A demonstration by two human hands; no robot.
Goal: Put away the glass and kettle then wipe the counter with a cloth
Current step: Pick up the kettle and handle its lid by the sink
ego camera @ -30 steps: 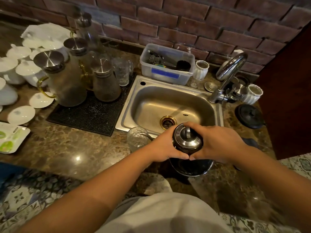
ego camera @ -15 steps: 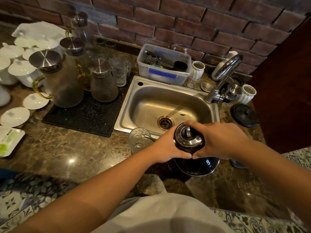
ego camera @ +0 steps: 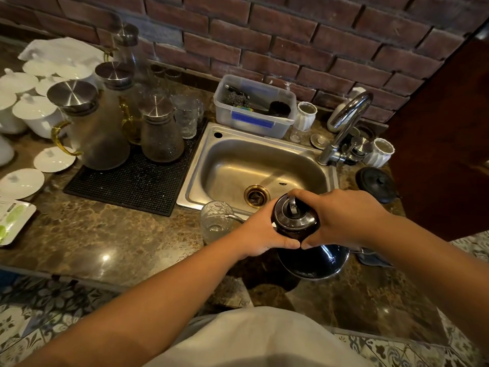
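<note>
A dark, glossy kettle with a steel lid is held above the marble counter, just in front of the sink. My left hand and my right hand wrap around its upper part from both sides, thumbs touching at the front. A clear patterned glass stands upright on the counter just left of my left hand, at the sink's front rim. A dark bluish cloth-like thing pokes out behind the kettle on the right; what it is I cannot tell.
Glass jugs with steel lids and tumblers stand on a black mat left of the sink. White crockery fills the far left. A plastic tub, tap, white cups and a black lid ring the sink. Brick wall behind.
The kettle has drifted slightly to the right and up between my hands. My grip on it is unchanged and the glass has stayed put.
</note>
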